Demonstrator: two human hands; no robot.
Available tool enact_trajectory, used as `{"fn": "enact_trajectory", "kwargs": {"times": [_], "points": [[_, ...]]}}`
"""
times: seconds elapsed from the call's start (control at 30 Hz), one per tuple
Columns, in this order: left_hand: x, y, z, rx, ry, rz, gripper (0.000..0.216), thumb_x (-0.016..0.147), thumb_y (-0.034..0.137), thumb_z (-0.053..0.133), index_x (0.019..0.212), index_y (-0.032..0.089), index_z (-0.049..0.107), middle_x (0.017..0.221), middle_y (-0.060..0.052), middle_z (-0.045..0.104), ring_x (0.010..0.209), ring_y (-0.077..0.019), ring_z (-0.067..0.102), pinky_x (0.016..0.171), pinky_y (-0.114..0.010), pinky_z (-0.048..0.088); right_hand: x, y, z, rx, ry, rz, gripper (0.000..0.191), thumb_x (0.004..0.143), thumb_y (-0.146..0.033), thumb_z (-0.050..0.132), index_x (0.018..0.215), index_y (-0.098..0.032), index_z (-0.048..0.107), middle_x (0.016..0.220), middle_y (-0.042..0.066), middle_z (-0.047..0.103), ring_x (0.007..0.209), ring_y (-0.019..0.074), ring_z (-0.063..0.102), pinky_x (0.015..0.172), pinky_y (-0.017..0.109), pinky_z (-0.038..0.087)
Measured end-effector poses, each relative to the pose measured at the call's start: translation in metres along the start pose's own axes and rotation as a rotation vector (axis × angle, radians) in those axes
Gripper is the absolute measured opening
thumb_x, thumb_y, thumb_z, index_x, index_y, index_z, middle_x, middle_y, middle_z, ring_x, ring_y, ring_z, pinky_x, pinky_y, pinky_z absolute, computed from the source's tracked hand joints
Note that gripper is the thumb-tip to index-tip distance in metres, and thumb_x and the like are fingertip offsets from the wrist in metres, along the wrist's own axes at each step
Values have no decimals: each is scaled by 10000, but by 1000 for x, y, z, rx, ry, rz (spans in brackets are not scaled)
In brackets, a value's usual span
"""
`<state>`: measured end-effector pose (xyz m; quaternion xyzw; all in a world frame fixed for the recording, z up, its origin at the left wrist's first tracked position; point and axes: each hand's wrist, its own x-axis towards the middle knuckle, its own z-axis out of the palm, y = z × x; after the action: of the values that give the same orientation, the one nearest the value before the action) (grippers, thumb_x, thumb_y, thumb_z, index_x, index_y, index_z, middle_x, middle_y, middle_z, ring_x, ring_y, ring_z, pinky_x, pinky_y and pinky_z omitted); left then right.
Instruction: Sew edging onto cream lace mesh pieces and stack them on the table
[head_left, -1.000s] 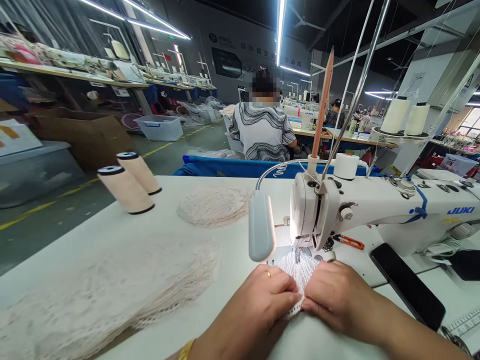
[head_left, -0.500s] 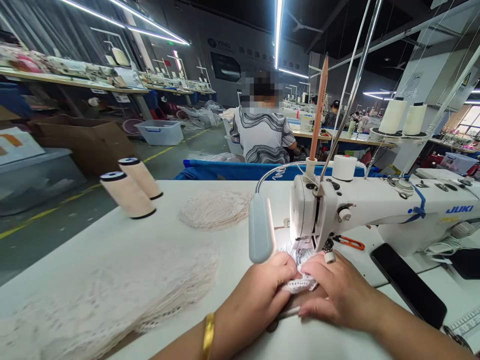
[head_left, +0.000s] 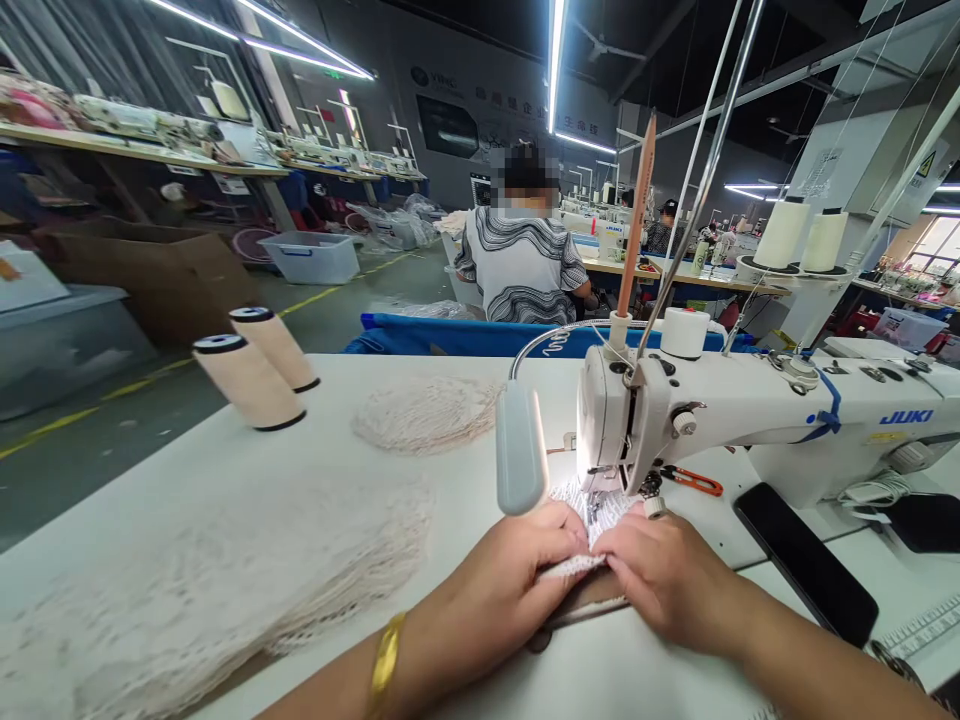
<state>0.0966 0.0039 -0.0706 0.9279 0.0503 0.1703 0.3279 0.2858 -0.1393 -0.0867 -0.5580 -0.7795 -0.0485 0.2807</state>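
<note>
My left hand (head_left: 504, 582) and my right hand (head_left: 658, 578) meet just in front of the needle of a white Juki sewing machine (head_left: 757, 420). Both pinch a small piece of white lace (head_left: 576, 565), which runs under the presser foot. Fingers of both hands are curled and pressed on the lace. A gold bangle (head_left: 385, 662) sits on my left wrist. A grey lamp head (head_left: 519, 462) on a flexible neck hangs just left of the needle.
A big heap of cream lace pieces (head_left: 225, 590) lies at the left, a smaller pile (head_left: 427, 415) farther back. Two cream thread cones (head_left: 251, 378) lie on the table. A black phone (head_left: 806, 562) and orange snips (head_left: 694, 482) sit right. A person (head_left: 523, 250) sits ahead, back turned.
My hands slid forward from the table's near part up to the presser foot, feeding the lace under it. The lace bunched shorter between my fingers.
</note>
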Motion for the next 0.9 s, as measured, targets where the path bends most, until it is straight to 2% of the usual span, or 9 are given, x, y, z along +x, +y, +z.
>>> {"fn": "enact_trajectory", "kwargs": {"times": [0.1,0.2,0.4,0.7,0.8,0.9], "points": [[-12,7,2,157,46,177,318,1039,124,513,962,257,791,973,-35,778,900,-212,682,815,-328,498,-6,-4,-9,-22,-134,-59,203,858,-43,563,913,-233,610,948,30,709,845,220,600,753,335,434],[-17,10,7,256,98,242,324,1054,104,523,909,257,769,933,-27,783,853,-215,679,789,-345,479,-8,-7,-14,-50,-187,-35,217,825,-34,601,915,-231,615,993,23,713,864,214,592,774,344,431],[-12,4,9,325,141,228,334,1015,50,532,885,246,769,868,-24,773,804,-213,694,755,-344,480,-9,-4,-8,-83,-193,12,199,886,-55,597,987,-220,647,1060,47,734,918,244,614,797,375,450],[-6,-5,7,369,120,194,331,1025,56,496,921,212,769,991,-57,794,874,-237,723,776,-375,520,-8,5,-1,-137,-113,47,276,899,-21,581,1086,-193,690,1088,95,746,917,271,606,785,394,475],[-9,-4,7,372,103,239,340,1006,8,472,955,203,747,1017,-48,804,924,-242,722,799,-376,526,-9,4,0,-142,-125,41,234,904,-21,594,1033,-198,675,1047,80,742,920,268,607,799,396,472],[-13,-2,9,375,101,266,352,993,-20,443,922,201,708,973,-28,801,878,-228,707,785,-375,518,-10,3,1,-157,-147,34,186,915,-32,607,966,-206,650,1007,62,735,915,263,607,805,394,459]]}}
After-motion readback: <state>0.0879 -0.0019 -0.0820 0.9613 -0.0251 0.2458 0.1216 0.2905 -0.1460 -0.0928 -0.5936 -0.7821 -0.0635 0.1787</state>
